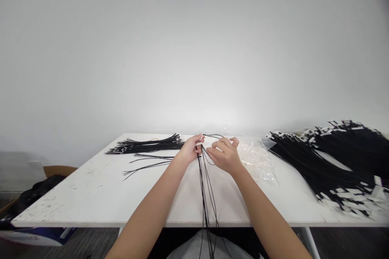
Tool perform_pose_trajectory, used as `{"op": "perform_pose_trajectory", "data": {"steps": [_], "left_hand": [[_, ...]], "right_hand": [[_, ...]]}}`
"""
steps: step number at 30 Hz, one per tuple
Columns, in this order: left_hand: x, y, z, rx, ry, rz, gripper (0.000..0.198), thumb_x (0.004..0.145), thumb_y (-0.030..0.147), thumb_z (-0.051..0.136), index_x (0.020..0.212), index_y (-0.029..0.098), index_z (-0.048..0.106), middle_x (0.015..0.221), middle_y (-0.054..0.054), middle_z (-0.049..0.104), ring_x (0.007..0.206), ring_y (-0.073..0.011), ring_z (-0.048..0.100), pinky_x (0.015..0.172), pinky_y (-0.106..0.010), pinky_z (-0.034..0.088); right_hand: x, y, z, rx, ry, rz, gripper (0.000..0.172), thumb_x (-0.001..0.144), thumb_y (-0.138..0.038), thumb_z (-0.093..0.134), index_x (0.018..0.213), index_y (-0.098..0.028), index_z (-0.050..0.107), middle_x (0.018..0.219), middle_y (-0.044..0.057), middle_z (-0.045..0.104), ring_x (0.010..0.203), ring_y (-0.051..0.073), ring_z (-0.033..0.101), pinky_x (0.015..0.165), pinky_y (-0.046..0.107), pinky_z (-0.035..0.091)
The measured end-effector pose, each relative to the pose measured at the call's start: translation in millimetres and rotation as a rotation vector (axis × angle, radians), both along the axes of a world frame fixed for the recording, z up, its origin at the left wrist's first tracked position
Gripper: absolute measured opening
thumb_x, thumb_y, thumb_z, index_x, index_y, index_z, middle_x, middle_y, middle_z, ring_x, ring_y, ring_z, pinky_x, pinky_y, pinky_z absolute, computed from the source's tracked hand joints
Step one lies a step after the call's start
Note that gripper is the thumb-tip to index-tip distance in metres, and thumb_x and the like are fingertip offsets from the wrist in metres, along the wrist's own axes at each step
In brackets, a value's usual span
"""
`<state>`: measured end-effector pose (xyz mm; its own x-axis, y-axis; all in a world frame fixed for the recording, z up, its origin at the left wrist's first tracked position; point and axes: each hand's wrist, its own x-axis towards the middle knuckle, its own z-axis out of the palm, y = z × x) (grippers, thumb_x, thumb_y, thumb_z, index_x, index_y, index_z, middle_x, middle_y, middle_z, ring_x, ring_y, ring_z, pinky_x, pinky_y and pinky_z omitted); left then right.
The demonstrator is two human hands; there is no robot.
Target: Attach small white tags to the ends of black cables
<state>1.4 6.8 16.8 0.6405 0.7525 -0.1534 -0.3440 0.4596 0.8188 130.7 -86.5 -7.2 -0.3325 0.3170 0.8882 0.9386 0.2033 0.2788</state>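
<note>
My left hand (191, 149) is closed around several thin black cords (201, 186) above the table. Small white pieces (199, 143) show at its fingertips. From there the cords hang down over the table's front edge toward my lap. Close by on the right, my right hand (225, 156) has its fingers bent in a pinch, at a black cord that loops across from the left hand. Its fingertips are partly hidden. Left of my hands lies a bundle of black cords (146, 145), with a few loose cords (148, 165) in front of it.
Behind my right hand, a clear plastic bag (258, 158) of small whitish pieces lies on the white table (91, 194). Large piles of black cords with white ends (343, 153) cover the table's right side. A box with dark contents (33, 194) stands beyond the left edge.
</note>
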Motion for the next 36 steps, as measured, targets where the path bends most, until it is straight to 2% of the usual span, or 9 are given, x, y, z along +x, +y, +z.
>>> {"op": "perform_pose_trajectory", "data": {"steps": [3, 9, 15, 19, 23, 27, 30, 32, 36], "left_hand": [[0, 0, 0.0, -0.01, -0.003, 0.022, 0.015, 0.076, 0.024, 0.058, 0.074, 0.01, 0.052, 0.058, 0.005, 0.039, 0.036, 0.0, 0.02, 0.029, -0.013, 0.015], [1, -1, 1.3, -0.019, 0.005, 0.043, 0.013, 0.077, 0.022, 0.056, 0.072, 0.011, 0.051, 0.056, 0.005, 0.04, 0.035, 0.0003, 0.021, 0.029, -0.012, 0.015], [1, 2, -1.0, -0.036, -0.015, 0.036, 0.013, 0.077, 0.023, 0.057, 0.074, 0.011, 0.05, 0.057, 0.005, 0.041, 0.035, 0.0005, 0.021, 0.028, -0.013, 0.016], [0, 1, 0.1, -0.054, -0.007, 0.024, 0.013, 0.077, 0.023, 0.056, 0.075, 0.011, 0.05, 0.057, 0.005, 0.04, 0.035, 0.0003, 0.022, 0.029, -0.012, 0.016], [0, -2, 2.2, -0.058, 0.004, 0.005, 0.014, 0.077, 0.024, 0.056, 0.075, 0.011, 0.051, 0.056, 0.005, 0.039, 0.035, 0.0001, 0.023, 0.03, -0.012, 0.017], [0, -2, 1.5, -0.042, 0.025, 0.043, 0.016, 0.076, 0.025, 0.058, 0.076, 0.01, 0.051, 0.058, 0.005, 0.039, 0.036, 0.0004, 0.021, 0.03, -0.013, 0.016], [0, -1, 0.4, -0.036, 0.039, 0.059, 0.017, 0.075, 0.025, 0.059, 0.075, 0.011, 0.051, 0.058, 0.005, 0.039, 0.036, 0.0002, 0.02, 0.03, -0.013, 0.015], [0, -1, -0.1, -0.025, 0.04, 0.058, 0.017, 0.074, 0.026, 0.059, 0.075, 0.011, 0.051, 0.058, 0.005, 0.038, 0.036, 0.0, 0.019, 0.031, -0.014, 0.015], [-1, -1, -0.4, -0.005, 0.06, 0.052, 0.019, 0.072, 0.028, 0.06, 0.077, 0.012, 0.051, 0.06, 0.004, 0.04, 0.037, -0.0005, 0.021, 0.032, -0.014, 0.014]], "right_hand": [[-1, 1, -1.2, -0.085, -0.084, 0.033, 0.014, 0.077, -0.013, 0.054, 0.073, -0.025, 0.059, 0.069, -0.004, 0.055, 0.073, 0.01, 0.046, 0.083, 0.036, 0.018], [-4, 3, -2.6, -0.135, -0.108, 0.047, 0.025, 0.079, -0.008, 0.049, 0.082, -0.031, 0.06, 0.068, -0.006, 0.056, 0.07, 0.008, 0.045, 0.084, 0.034, 0.02], [-2, 5, -4.2, -0.136, -0.069, 0.059, 0.025, 0.081, -0.007, 0.048, 0.083, -0.029, 0.06, 0.068, -0.006, 0.057, 0.069, 0.007, 0.046, 0.084, 0.032, 0.021], [-2, 5, -2.5, -0.152, 0.036, 0.101, 0.016, 0.082, -0.013, 0.05, 0.08, -0.026, 0.06, 0.071, -0.004, 0.059, 0.071, 0.009, 0.049, 0.083, 0.033, 0.024], [-5, 0, 4.3, -0.205, 0.293, 0.232, 0.009, 0.082, -0.021, 0.053, 0.08, -0.022, 0.062, 0.074, -0.001, 0.062, 0.071, 0.01, 0.053, 0.082, 0.034, 0.028], [-4, -1, 11.5, -0.194, 0.741, 0.433, 0.011, 0.08, -0.027, 0.055, 0.078, -0.02, 0.063, 0.073, 0.002, 0.063, 0.068, 0.013, 0.056, 0.073, 0.031, 0.04], [5, 2, 15.7, -0.078, 1.171, 0.53, 0.017, 0.076, -0.034, 0.06, 0.078, -0.018, 0.064, 0.073, 0.004, 0.063, 0.066, 0.014, 0.056, 0.065, 0.03, 0.045], [16, 3, 18.7, 0.044, 1.423, 0.586, 0.021, 0.074, -0.037, 0.062, 0.081, -0.017, 0.063, 0.065, 0.001, 0.058, 0.059, 0.012, 0.053, 0.062, 0.029, 0.046], [43, 0, 25.5, 0.244, 1.647, 0.731, 0.024, 0.076, -0.044, 0.057, 0.084, -0.022, 0.058, 0.065, -0.005, 0.048, 0.054, 0.006, 0.047, 0.063, 0.027, 0.048]]}}
